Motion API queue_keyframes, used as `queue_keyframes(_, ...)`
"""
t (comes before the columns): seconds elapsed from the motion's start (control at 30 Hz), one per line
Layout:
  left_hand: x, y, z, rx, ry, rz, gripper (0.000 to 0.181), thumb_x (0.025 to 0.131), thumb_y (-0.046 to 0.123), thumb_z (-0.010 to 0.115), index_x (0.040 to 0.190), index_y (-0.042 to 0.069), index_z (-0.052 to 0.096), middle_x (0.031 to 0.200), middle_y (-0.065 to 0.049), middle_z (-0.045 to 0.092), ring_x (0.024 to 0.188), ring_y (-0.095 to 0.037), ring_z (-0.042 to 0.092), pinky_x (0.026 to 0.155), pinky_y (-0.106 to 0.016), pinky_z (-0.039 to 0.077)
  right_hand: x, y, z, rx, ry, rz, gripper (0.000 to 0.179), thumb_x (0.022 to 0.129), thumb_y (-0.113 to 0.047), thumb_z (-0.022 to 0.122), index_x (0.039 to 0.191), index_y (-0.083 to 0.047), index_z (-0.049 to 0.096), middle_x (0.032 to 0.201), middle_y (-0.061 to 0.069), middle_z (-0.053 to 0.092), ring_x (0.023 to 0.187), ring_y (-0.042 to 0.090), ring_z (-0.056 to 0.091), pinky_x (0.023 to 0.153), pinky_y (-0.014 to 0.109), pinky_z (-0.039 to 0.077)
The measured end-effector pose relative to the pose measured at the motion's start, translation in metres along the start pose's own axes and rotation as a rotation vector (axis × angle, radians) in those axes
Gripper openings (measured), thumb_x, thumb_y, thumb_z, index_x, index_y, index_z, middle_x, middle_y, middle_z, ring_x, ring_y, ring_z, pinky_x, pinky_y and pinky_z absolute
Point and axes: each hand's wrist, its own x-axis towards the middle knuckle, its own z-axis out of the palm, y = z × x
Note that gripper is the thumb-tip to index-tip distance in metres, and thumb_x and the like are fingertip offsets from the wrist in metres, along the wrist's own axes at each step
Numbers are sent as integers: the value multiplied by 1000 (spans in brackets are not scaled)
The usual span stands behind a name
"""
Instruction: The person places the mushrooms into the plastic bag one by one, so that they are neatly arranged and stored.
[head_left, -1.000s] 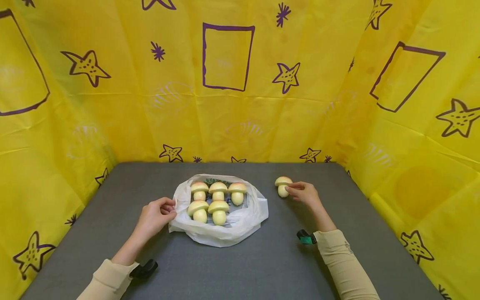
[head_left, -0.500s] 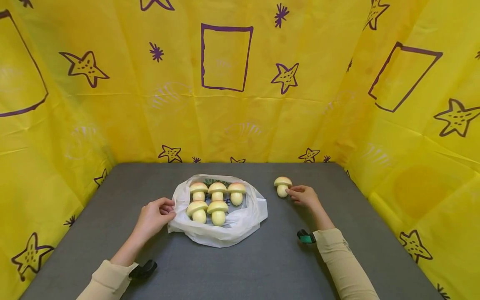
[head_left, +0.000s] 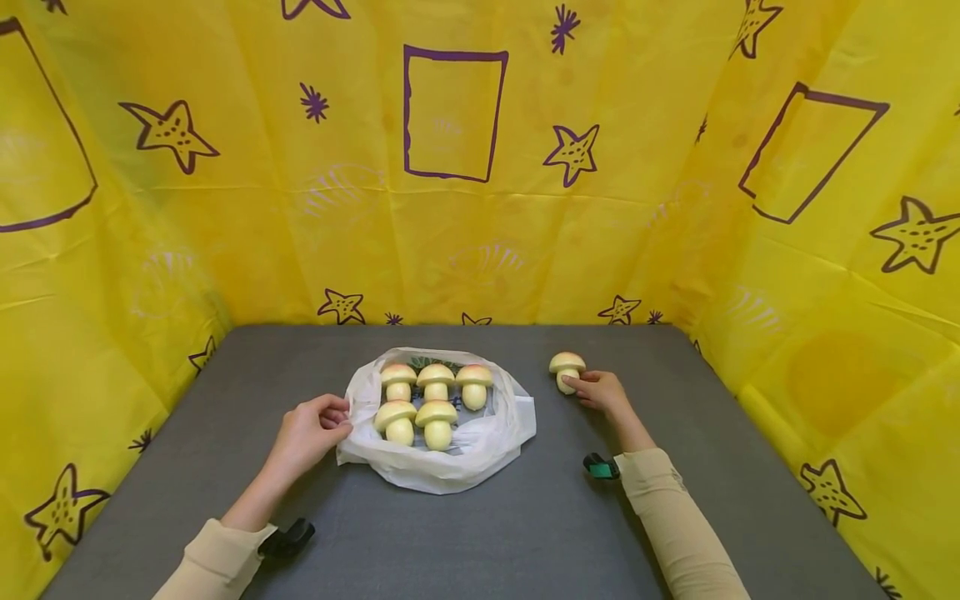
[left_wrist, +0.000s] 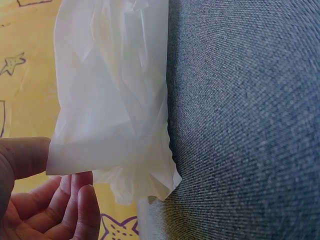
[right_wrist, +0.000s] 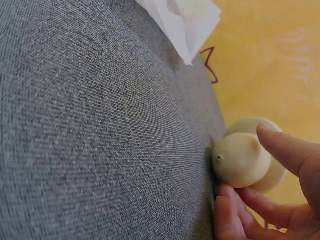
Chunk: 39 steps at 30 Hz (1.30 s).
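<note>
A crumpled white plastic bag lies with its mouth spread, and several toy mushrooms with pale stems and reddish-topped caps sit inside it in two rows. My left hand pinches the bag's left edge between thumb and fingers; the left wrist view shows the thumb against the film. Right of the bag, a single toy mushroom is on the table, cap away from me. My right hand grips its stem, the thumb on one side and curled fingers on the other.
The dark grey table is walled on three sides by yellow cloth with purple drawings. Black bands with small devices sit at both wrists. A stiff white corner of the bag juts out on its right.
The right hand first draws slightly back from the lone mushroom, then moves in again with its fingers farther around the stem; the right forearm shifts left. The left hand and bag stay in place.
</note>
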Motion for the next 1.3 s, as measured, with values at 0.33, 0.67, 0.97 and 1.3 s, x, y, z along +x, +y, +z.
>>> queue_keyframes(0.33, 0, 0, -1, 1, 17, 16, 23, 77, 9, 71, 98, 1, 66, 82, -6, 66, 71, -14, 60, 61, -20, 48, 3, -1, 7, -80, 31, -22, 57, 83, -34, 71, 120, 8, 56, 88, 9, 62, 72, 11, 57, 64, 21, 49)
queue_keyframes(0.67, 1, 0, 0, -2, 11, 10, 23, 77, 8, 71, 99, 1, 66, 82, -6, 66, 71, -14, 59, 61, -19, 48, 4, -2, 9, -96, 37, -31, 52, 82, -33, 72, 114, 6, 59, 77, 2, 57, 66, 10, 52, 61, 21, 45)
queue_keyframes(0.97, 2, 0, -1, 8, 18, 13, 23, 77, 9, 71, 98, 1, 66, 81, -6, 66, 71, -14, 60, 61, -20, 48, 4, -3, 9, -116, 50, -40, 53, 82, -35, 72, 114, 5, 59, 79, 3, 58, 67, 11, 53, 61, 21, 45)
queue_keyframes(1.3, 0, 2, -1, -2, 19, 19, 23, 76, 7, 72, 97, 1, 66, 81, -7, 66, 71, -14, 61, 61, -20, 48, 0, -4, 9, -110, 51, -18, 53, 81, -32, 73, 116, 6, 60, 83, 5, 60, 69, 12, 55, 62, 22, 47)
